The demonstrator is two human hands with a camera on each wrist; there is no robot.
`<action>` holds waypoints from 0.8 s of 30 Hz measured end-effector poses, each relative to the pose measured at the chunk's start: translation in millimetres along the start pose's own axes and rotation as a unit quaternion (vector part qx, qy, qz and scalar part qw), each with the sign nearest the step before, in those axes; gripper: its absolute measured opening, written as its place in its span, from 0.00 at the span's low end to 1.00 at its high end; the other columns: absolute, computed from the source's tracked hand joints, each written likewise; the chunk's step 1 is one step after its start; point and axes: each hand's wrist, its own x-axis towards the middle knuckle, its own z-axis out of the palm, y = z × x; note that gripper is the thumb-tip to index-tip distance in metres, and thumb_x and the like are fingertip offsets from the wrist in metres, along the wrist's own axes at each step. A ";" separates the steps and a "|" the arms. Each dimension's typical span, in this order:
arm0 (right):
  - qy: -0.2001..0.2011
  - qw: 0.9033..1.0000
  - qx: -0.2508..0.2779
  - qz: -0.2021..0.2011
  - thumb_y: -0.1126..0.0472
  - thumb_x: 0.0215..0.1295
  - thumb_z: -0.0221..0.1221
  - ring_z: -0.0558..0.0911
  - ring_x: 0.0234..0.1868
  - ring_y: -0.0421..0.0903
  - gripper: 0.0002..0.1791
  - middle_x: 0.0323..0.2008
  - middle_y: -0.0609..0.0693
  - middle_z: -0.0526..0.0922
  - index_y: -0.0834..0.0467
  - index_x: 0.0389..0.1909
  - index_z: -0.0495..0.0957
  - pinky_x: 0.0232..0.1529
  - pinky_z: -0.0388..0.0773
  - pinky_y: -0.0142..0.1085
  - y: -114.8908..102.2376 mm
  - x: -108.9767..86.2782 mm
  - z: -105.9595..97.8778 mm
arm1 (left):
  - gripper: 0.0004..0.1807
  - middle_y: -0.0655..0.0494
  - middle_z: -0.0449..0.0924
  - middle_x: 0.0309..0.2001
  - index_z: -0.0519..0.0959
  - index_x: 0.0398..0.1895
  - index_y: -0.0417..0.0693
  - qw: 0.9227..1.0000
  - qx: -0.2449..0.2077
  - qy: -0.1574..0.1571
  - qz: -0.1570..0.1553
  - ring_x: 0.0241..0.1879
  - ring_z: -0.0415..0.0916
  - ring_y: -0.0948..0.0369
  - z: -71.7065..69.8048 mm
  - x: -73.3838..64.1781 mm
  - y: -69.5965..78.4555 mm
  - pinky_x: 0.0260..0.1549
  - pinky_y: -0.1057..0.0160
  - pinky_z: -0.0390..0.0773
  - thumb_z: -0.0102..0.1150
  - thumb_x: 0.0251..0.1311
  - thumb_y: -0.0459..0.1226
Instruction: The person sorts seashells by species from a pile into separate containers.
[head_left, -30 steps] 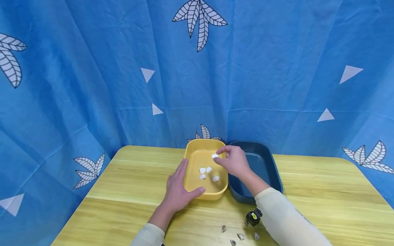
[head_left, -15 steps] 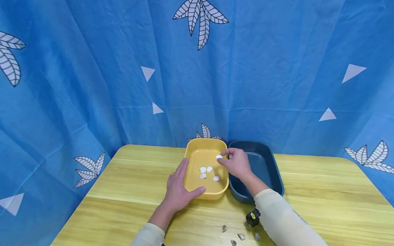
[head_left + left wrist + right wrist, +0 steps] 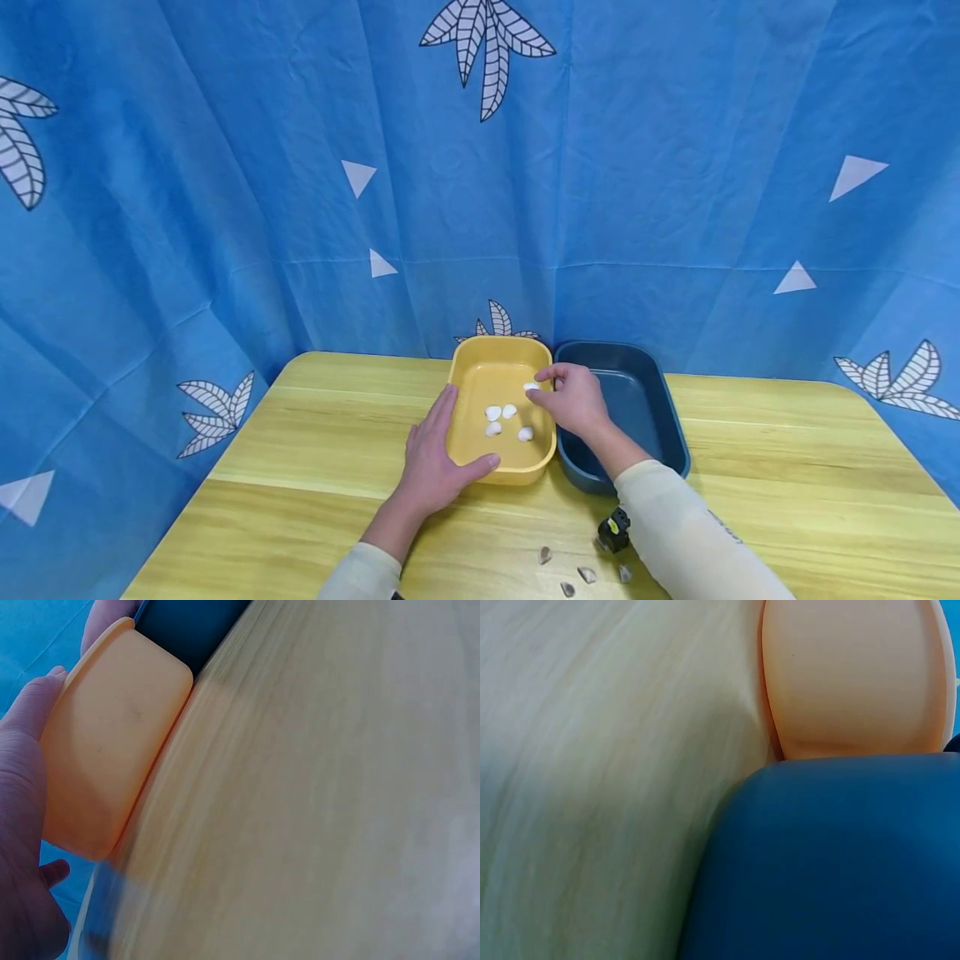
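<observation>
My right hand (image 3: 577,402) pinches a small white shell (image 3: 531,386) between thumb and fingertips, over the far right part of the yellow bin (image 3: 480,458). Inside that bin lie several more white shells (image 3: 492,412), grouped near its middle. My left hand (image 3: 433,468) rests at the bin's near left corner, its fingers along the left side and its thumb over the front rim. In the left wrist view, the thumb (image 3: 36,705) lies against the bin's rim. The right wrist view shows only the bins' outer walls and the table, with the right hand out of sight.
A dark blue bin (image 3: 671,417) stands against the yellow one's right side, under my right forearm. Several small greyish-brown shells (image 3: 587,575) lie on the wooden table (image 3: 300,467) near its front. A blue patterned curtain (image 3: 637,167) hangs behind the table.
My right hand, holding the white shell, has shifted slightly to the right over the yellow bin. The left hand and the shells in the bin have stayed put.
</observation>
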 end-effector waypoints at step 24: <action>0.004 0.999 0.005 -0.037 0.54 0.59 0.71 0.62 0.13 0.48 0.15 0.14 0.48 0.59 0.57 0.43 0.85 0.15 0.58 0.34 -15.8 -33.8 -26.9 | 0.62 0.60 0.46 0.79 0.48 0.81 0.54 1.000 0.001 0.004 -0.004 0.75 0.49 0.54 -0.4 -0.8 -0.3 0.68 0.36 0.43 0.72 0.47 0.61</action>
